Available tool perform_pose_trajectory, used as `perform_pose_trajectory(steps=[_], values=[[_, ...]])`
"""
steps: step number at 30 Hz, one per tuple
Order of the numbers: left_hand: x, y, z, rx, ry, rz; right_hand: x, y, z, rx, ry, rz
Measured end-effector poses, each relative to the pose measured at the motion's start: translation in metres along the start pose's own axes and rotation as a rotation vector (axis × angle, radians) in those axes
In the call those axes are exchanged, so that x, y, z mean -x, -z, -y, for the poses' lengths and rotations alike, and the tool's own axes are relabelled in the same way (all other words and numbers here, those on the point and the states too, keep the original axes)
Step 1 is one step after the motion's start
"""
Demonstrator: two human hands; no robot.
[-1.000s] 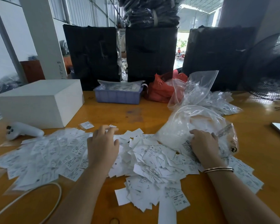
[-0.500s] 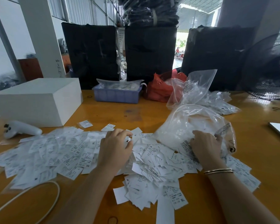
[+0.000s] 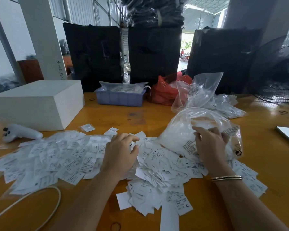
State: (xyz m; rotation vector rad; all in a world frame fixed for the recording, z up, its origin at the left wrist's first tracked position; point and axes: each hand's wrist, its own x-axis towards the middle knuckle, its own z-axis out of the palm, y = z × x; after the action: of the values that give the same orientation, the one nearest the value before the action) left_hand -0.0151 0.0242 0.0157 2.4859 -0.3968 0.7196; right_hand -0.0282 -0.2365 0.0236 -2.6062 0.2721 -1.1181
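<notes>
The broad orange-brown wooden surface carries everything, and the heap of white printed paper size tags sprawls across its near half, from the left edge to past the person's right wrist. Far behind the heap, three tall black wrapped bales stand in a row along the back edge, with a black wire-caged fan off to the heap's far right. Behind the heap's left end sits a white rectangular box. A clear plastic bag, bulging with more white tags, rests on the heap's right part, its mouth gaping upward. Beyond that, further back from the heap, lie a red plastic bag and a low blue plastic tray filled with packets. Just behind the heap's left end lies a white handheld controller, and a white cable loops in front of the heap. The left hand lies on the middle of the heap, fingers curled, pinching a single white tag between thumb and forefinger. The right hand, on the heap's right side, has its fingers bent into the film of the clear bag, gripping it; a thin gold bangle circles that wrist.
</notes>
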Motion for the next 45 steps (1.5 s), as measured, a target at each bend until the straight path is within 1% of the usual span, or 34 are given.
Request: perform_pose_trajectory(steps=[3,4,6,8,11,13,14,16,17,19,22,24,26,28,29,30,32,33,34,35,40,45], values=[[0.0,0.0,-0.002,0.009,-0.014,0.004,-0.001,0.002,0.007,-0.104,0.13,-0.146],[0.0,0.001,-0.002,0.01,-0.014,0.007,-0.001,0.004,0.01,-0.176,0.154,-0.17],[0.0,0.002,-0.003,0.034,-0.015,0.012,-0.001,0.008,0.016,-0.435,0.162,-0.143],[0.0,0.003,-0.006,0.121,-0.024,0.03,0.003,0.014,0.025,-0.766,0.085,-0.018],[0.001,0.007,-0.013,0.389,0.009,0.131,0.015,0.019,0.046,-1.244,-0.097,0.298],[0.001,0.012,-0.017,0.584,0.065,0.251,0.023,0.017,0.058,-1.421,-0.143,0.48],[0.001,0.014,-0.018,0.678,0.087,0.317,0.025,0.016,0.062,-1.454,-0.141,0.542],[0.003,0.015,-0.02,0.839,0.119,0.427,0.03,0.012,0.068,-1.426,-0.106,0.616],[0.003,0.015,-0.022,0.887,0.13,0.451,0.031,0.01,0.069,-1.383,-0.079,0.638],[0.004,0.013,-0.025,0.937,0.182,0.43,0.034,0.008,0.069,-1.301,-0.025,0.666],[0.002,0.009,-0.026,0.947,0.284,0.357,0.034,0.006,0.068,-1.221,0.032,0.68],[0.0,0.007,-0.023,0.944,0.344,0.329,0.034,0.002,0.067,-1.172,0.051,0.677],[0.0,0.007,-0.022,0.956,0.383,0.312,0.036,-0.002,0.068,-1.071,0.065,0.647],[0.0,0.007,-0.022,0.985,0.415,0.276,0.037,-0.007,0.069,-0.915,0.068,0.566],[0.0,0.007,-0.021,0.997,0.429,0.255,0.037,-0.008,0.069,-0.801,0.075,0.528],[-0.001,0.008,-0.021,1.012,0.442,0.237,0.037,-0.011,0.067,-0.635,0.093,0.519],[-0.002,0.009,-0.021,1.066,0.458,0.218,0.037,-0.017,0.063,-0.233,0.152,0.596],[-0.002,0.009,-0.02,1.091,0.459,0.219,0.038,-0.02,0.062,-0.099,0.179,0.65],[-0.002,0.01,-0.02,1.104,0.459,0.223,0.039,-0.021,0.063,-0.031,0.188,0.692],[-0.002,0.01,-0.02,1.109,0.46,0.229,0.038,-0.021,0.064,-0.019,0.177,0.711],[-0.002,0.009,-0.02,1.086,0.457,0.234,0.035,-0.018,0.066,-0.137,0.069,0.702],[-0.002,0.009,-0.02,1.104,0.487,0.226,0.037,-0.016,0.07,-0.053,0.052,0.736]])
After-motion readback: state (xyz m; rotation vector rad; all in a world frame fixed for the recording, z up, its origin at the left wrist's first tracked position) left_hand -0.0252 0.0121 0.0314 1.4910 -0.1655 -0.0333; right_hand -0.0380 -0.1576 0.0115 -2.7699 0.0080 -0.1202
